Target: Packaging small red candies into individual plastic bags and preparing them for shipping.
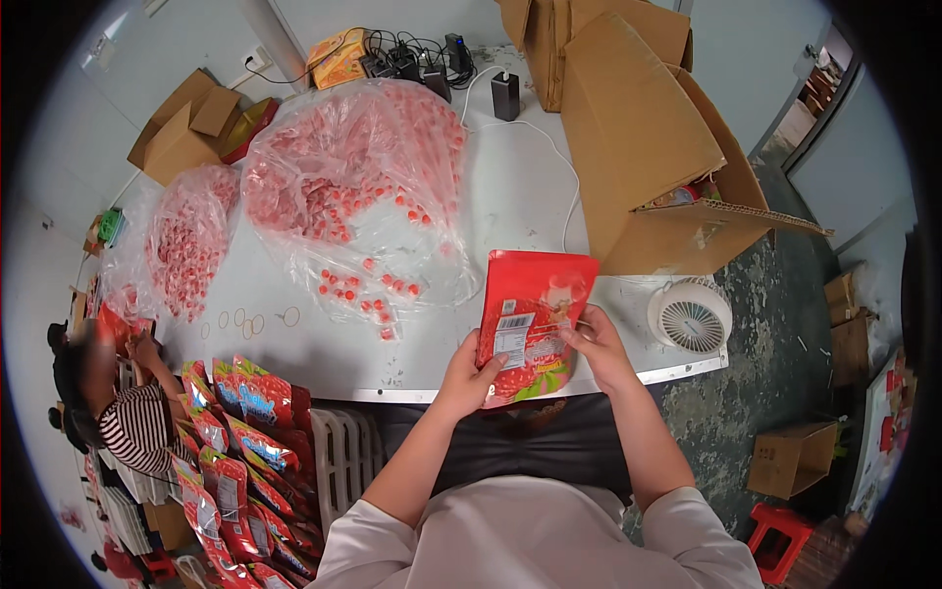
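Note:
A red pouch (536, 290) with strawberry pictures and a white label panel is held upright over the table's front edge. My left hand (473, 376) grips its lower left side, thumb on the front. On the opposite side, my right hand (601, 349) pinches the pouch with the thumb across its face. Whatever may be inside the pouch is hidden. Beyond it, to the left, lies a large clear plastic bag (343, 147) of small red wrapped pieces, some spilling out at its mouth. A smaller bag (191, 236) of similar pieces rests beside it.
Several filled red pouches (250, 442) stand upright at my left, beside a grey plastic chair (343, 456). A big open carton (648, 137) occupies the table's right side, with a small white fan (692, 319) near the corner. Rubber bands (253, 322) lie leftward, near a co-worker in stripes (147, 432).

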Demonstrator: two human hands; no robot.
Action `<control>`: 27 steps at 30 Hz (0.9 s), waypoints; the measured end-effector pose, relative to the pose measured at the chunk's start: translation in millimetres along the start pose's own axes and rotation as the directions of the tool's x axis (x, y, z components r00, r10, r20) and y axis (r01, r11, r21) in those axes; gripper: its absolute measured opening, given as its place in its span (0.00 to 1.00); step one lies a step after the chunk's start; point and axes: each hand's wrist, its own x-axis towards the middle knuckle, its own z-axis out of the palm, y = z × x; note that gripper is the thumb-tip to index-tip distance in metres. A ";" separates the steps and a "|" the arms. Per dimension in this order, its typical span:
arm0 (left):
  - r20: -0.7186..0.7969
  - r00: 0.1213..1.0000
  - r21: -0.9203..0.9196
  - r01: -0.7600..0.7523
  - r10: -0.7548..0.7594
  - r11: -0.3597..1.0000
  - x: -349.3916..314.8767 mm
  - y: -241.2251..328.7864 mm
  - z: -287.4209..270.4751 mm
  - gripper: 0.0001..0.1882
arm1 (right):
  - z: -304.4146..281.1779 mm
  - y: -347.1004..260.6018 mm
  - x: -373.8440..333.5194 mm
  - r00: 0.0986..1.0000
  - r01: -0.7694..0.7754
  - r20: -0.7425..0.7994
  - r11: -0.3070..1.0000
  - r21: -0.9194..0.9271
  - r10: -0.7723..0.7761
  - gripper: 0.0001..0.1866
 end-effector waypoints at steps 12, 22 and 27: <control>-0.205 0.934 0.009 0.299 -0.291 0.954 -20.1 19.4 -11.6 0.06 | -6.6 24.2 -15.6 0.957 -0.285 0.203 0.783 0.552 0.205 0.18; -0.217 0.955 -0.094 0.187 -0.204 0.978 -13.1 4.2 -5.8 0.10 | -20.7 32.5 -22.6 0.945 -0.311 0.280 0.729 0.610 0.169 0.22; -0.112 0.960 -0.031 0.256 -0.258 0.966 -12.3 -6.7 -7.7 0.10 | -19.4 44.3 -22.5 0.952 -0.304 0.215 0.770 0.561 0.220 0.20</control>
